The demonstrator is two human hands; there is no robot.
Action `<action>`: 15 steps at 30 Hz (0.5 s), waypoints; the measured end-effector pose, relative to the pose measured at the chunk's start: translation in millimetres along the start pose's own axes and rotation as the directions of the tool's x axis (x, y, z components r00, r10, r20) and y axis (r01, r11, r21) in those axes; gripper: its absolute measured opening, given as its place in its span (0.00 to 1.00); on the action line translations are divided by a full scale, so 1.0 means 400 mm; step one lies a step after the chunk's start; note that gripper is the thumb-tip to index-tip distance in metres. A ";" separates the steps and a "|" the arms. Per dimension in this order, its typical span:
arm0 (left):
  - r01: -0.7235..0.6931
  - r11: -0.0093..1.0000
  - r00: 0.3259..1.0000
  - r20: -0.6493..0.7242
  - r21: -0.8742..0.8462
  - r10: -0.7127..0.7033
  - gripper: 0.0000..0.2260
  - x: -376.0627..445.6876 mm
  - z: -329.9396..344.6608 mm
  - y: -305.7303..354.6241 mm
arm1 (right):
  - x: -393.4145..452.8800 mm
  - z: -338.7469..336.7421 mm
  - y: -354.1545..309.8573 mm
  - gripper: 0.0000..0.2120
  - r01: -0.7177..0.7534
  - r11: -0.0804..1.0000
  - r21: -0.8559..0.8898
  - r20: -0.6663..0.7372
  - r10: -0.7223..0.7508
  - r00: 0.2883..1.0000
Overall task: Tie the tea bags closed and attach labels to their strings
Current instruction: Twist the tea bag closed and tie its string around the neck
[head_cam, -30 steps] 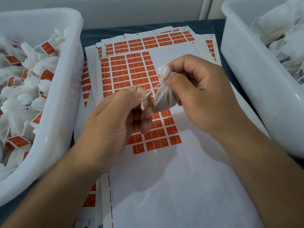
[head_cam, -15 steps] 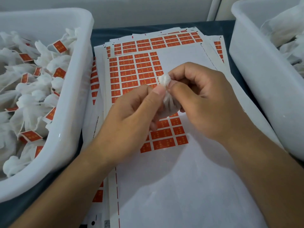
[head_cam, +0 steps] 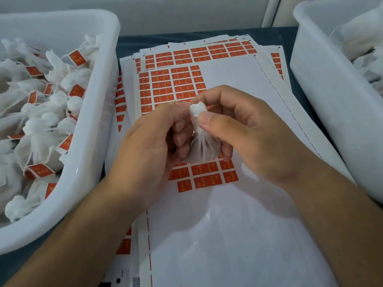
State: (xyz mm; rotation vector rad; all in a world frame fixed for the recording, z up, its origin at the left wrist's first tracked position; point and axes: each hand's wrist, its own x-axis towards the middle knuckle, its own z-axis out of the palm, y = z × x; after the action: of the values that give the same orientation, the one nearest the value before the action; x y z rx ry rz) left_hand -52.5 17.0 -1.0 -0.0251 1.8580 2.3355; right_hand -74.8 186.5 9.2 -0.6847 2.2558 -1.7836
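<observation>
We judged the job well along but unfinished — the left bin [head_cam: 87, 162] was heaped with tied, labelled bags, the right bin [head_cam: 331, 100] held bags with no labels showing, and the sheet [head_cam: 178, 88] kept many labels. Our right hand [head_cam: 244, 137] pinched the bag [head_cam: 202, 141] by its gathered neck above the sheet; our left hand [head_cam: 153, 141] curled against it — its string hidden.
</observation>
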 end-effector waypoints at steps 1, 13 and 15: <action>0.001 0.999 1.000 0.015 -0.040 -0.001 0.18 -0.001 0.002 0.001 | -0.001 0.000 -0.001 0.07 0.015 1.000 0.003 -0.004 -0.015 1.000; 0.019 0.916 0.999 -0.033 -0.400 -0.036 0.18 -0.009 0.026 0.027 | 0.001 0.011 -0.004 0.04 0.077 0.996 0.050 -0.025 -0.076 0.997; 0.005 0.893 0.999 -0.038 -0.450 -0.025 0.18 -0.012 0.028 0.027 | 0.001 0.008 -0.006 0.05 0.089 0.996 0.030 -0.026 -0.089 0.996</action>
State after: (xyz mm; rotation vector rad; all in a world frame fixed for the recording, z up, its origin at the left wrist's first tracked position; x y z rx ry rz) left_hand -48.3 25.0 12.7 -0.1444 1.2801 2.7173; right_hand -73.4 183.1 10.9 -0.7730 2.2415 -1.8729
